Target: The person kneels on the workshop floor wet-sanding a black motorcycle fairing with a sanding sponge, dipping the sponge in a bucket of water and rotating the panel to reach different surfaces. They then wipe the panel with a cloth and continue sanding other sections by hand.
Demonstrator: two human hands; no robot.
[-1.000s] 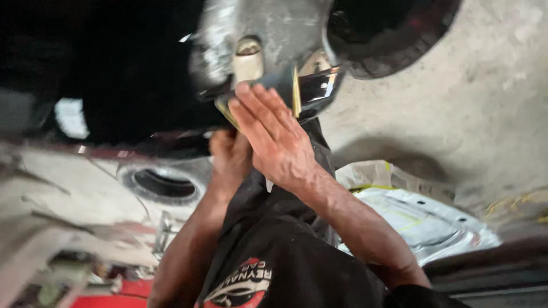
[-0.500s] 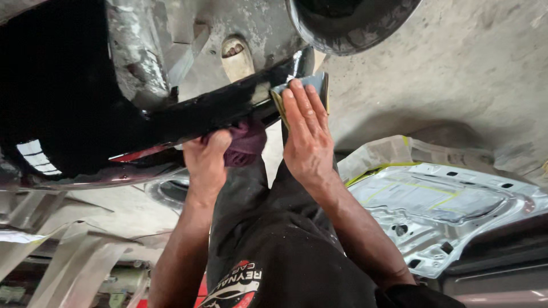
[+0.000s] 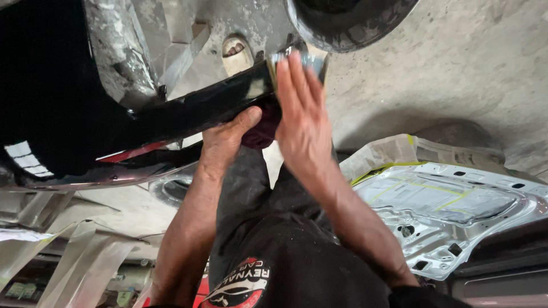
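2 bare hands work on the lower edge of a glossy black car body panel (image 3: 188, 111), seen from a head camera that looks along the person's own arms. The right hand (image 3: 302, 122) lies flat with its fingers stretched out and together, pressing a thin grey sanding sheet (image 3: 311, 60) against the panel's corner; the sheet shows only as a strip past the fingertips, so the hand grips nothing and simply pushes with the open palm. The left hand (image 3: 225, 140) is closed around a dark maroon cloth (image 3: 262, 128), thumb up against the underside of the panel edge, the cloth bunched between this hand and the heel of the right one. Both hands touch the panel just beside each other.

Above the panel sits bare grey, scuffed bodywork (image 3: 142, 40) and the curve of a black tyre (image 3: 348, 20). A rough concrete floor (image 3: 456, 68) fills the right side. Lower right lies a white car panel (image 3: 451, 211) with yellow-green tape lines, its edge wrapped in masking paper (image 3: 394, 151). Strips of paper (image 3: 68, 251) hang at lower left
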